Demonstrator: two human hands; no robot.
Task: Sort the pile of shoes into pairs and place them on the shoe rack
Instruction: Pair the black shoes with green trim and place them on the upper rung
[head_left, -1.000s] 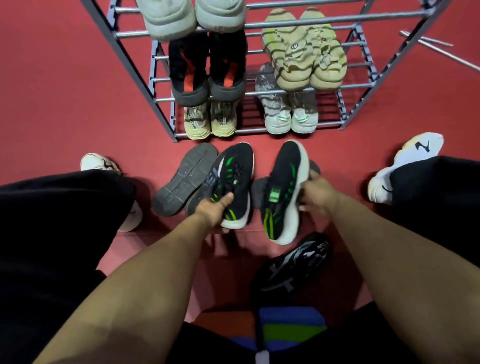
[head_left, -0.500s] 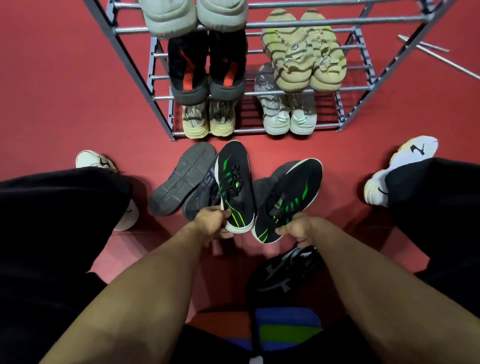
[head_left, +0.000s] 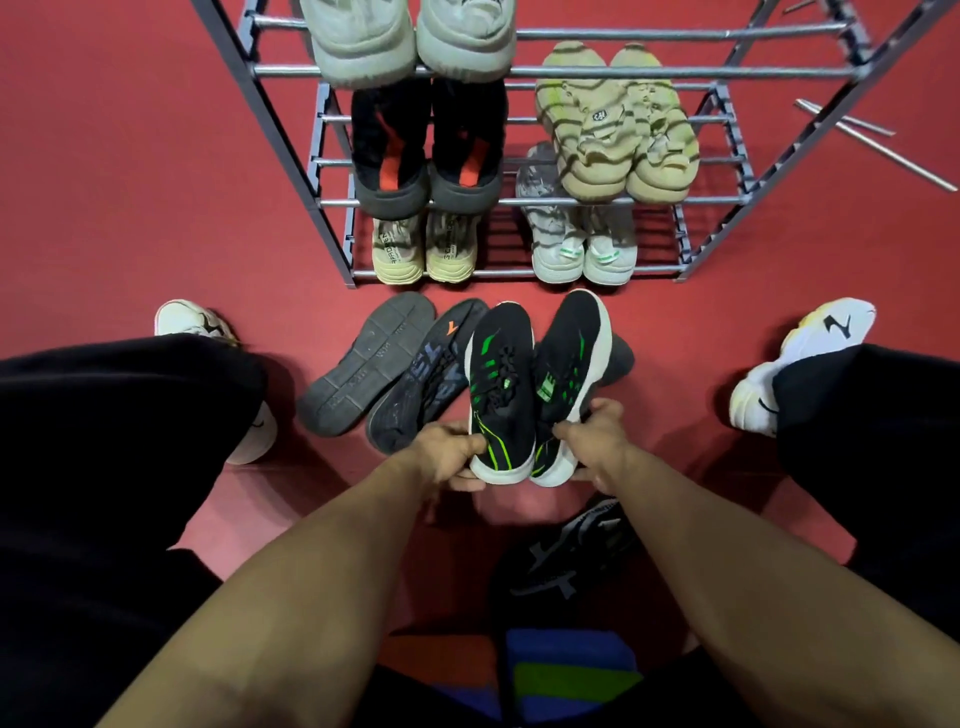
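At centre frame, just below the shoe rack (head_left: 291, 150), the two black-and-green sneakers have swung together! Half a second ago the right one lay angled off with its toe to the right; now both point toward the rack, sides touching, a matched pair ready, I'd say, to be lifted onto a shelf. Left to right: left hand (head_left: 449, 457) has fingers curled round the heel of the left sneaker (head_left: 501, 395); right hand (head_left: 592, 441) pinches the heel of the right sneaker (head_left: 569, 374), thumb over the collar. Both forearms reach straight forward, low over the red floor (head_left: 104, 182).
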